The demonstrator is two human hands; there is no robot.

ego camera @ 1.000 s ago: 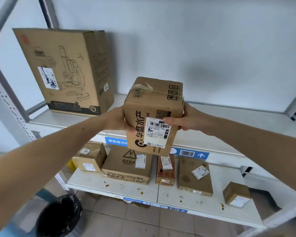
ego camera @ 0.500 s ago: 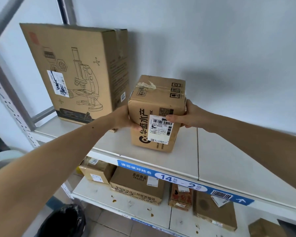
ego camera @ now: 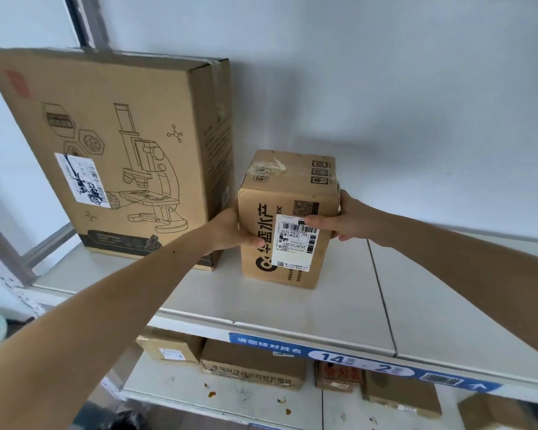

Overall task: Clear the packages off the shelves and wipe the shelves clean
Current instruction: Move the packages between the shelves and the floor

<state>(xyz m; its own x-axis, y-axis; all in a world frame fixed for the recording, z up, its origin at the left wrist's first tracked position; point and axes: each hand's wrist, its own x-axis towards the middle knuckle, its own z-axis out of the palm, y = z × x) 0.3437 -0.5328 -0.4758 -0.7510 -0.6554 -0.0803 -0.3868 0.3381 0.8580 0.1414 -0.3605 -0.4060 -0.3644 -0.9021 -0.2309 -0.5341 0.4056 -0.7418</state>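
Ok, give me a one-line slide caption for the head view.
Both hands, left and right, grip a small brown cardboard box on the white upper shelf, beside a large microscope-printed carton.

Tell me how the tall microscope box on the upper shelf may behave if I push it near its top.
The microscope box stands upright on a narrow base, so a high push would probably tip it. Its cardboard looks stiff, likely sliding rather than bending on the smooth upper shelf.

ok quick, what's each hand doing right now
Left hand: grips the left side of the small box.
Right hand: grips its right side, thumb across the label.
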